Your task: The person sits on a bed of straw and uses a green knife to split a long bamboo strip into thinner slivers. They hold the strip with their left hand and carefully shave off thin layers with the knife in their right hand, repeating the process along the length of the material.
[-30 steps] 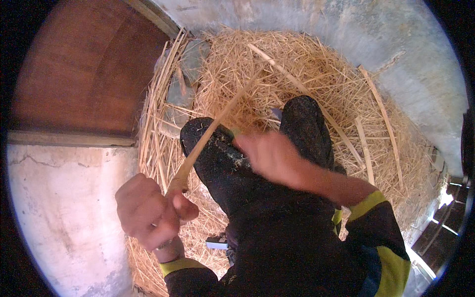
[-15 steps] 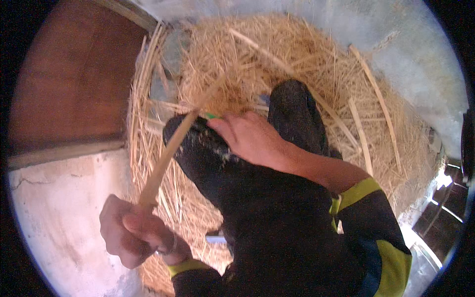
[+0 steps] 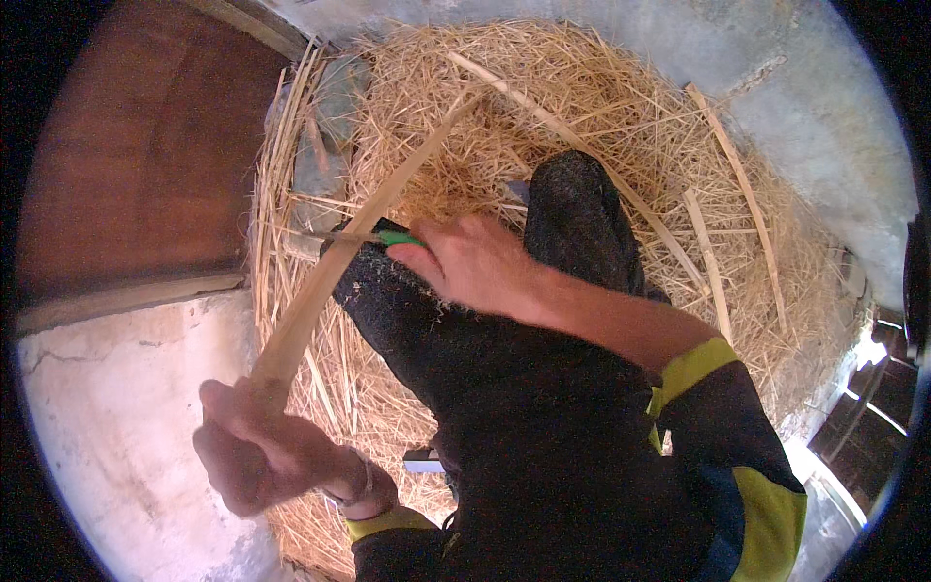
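Observation:
My left hand is closed around the lower end of a long, flat bamboo strip. The strip slants up and away across my bent left knee, its far end over the shavings. In my right hand, which rests on that thigh, is a knife with a green handle. Its thin blade points left and crosses the strip just past the knee; whether the edge bites into it I cannot make out.
Curly straw-coloured shavings cover the floor around my legs. Loose strips lie to the right, and a bundle of thin strips leans at the left by a brown panel. Pale walls close in the sides.
The strip has turned, so more of its broad face shows. My right hand has shifted slightly, bringing the green handle and blade into clearer sight against the strip.

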Demonstrator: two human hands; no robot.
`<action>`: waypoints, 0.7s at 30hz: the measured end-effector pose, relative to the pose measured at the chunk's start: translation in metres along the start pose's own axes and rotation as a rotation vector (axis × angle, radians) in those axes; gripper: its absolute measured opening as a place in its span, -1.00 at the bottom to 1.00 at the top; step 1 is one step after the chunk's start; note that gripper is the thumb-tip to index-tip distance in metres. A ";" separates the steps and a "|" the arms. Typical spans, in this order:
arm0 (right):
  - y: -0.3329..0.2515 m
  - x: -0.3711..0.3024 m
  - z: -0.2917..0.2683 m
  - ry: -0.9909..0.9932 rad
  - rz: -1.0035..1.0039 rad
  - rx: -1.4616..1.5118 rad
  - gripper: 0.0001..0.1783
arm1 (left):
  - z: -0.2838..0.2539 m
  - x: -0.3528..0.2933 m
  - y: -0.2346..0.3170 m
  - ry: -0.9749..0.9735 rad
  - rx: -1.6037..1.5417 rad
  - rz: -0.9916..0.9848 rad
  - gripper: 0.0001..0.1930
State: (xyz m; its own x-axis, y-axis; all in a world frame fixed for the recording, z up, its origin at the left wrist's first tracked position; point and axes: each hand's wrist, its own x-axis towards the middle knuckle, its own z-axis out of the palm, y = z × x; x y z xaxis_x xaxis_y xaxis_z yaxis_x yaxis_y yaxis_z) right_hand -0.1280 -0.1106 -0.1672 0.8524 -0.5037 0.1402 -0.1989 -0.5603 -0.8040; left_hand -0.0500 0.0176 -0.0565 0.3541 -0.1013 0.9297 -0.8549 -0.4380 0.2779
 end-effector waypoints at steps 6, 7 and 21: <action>-0.031 0.008 0.006 -0.019 0.011 -0.047 -0.45 | 0.000 0.014 -0.032 -0.033 0.037 -0.171 -0.68; -0.036 0.005 0.006 -0.027 -0.138 -0.040 -0.45 | -0.003 0.012 -0.029 -0.049 0.082 -0.156 -0.68; -0.033 0.001 0.002 0.024 0.105 -0.064 -0.46 | -0.009 0.005 -0.023 -0.102 0.069 -0.075 -0.66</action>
State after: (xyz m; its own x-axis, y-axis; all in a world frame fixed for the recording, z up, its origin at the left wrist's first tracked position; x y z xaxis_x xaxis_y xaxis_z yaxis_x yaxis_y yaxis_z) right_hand -0.1197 -0.0917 -0.1415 0.8136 -0.5770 0.0719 -0.3173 -0.5441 -0.7767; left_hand -0.0319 0.0355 -0.0558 0.4559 -0.1544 0.8765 -0.7975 -0.5080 0.3254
